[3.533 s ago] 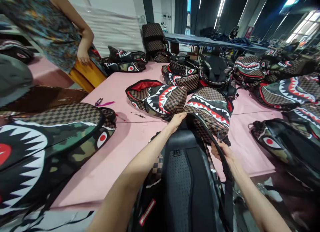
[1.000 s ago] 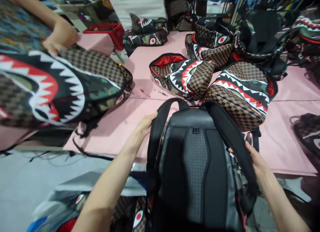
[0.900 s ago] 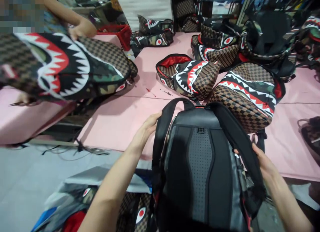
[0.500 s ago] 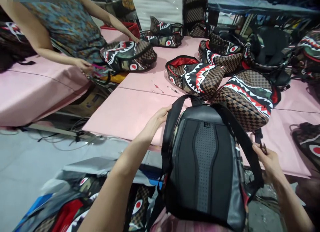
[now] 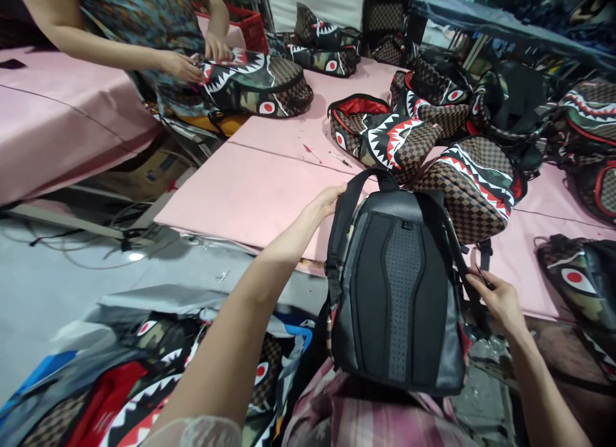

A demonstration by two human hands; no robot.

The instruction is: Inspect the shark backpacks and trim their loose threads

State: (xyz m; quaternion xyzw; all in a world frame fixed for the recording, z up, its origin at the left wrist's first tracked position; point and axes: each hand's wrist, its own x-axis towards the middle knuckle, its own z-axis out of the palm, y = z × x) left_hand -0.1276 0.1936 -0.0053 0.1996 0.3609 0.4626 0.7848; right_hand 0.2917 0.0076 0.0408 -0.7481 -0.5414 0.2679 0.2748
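Backpack (image 5: 402,286) between left hand (image 5: 332,198) and right hand (image 5: 500,299), its length running from lap (image 5: 356,415) toward bench (image 5: 231,197).
The left pinches the left strap (image 5: 342,226) near the top; the right, lower, pinches the right strap (image 5: 455,245) and holds a dark tool (image 5: 485,279).

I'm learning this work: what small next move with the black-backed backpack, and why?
Perhaps turn the slim dark tool away from the right shoulder strap: the right hand holds it close to that strap, so it might snag.

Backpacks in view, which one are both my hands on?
The backpack with its black padded back facing you, your left hand and right hand at its straps. The co-worker's hands are on another, shark-face bag.
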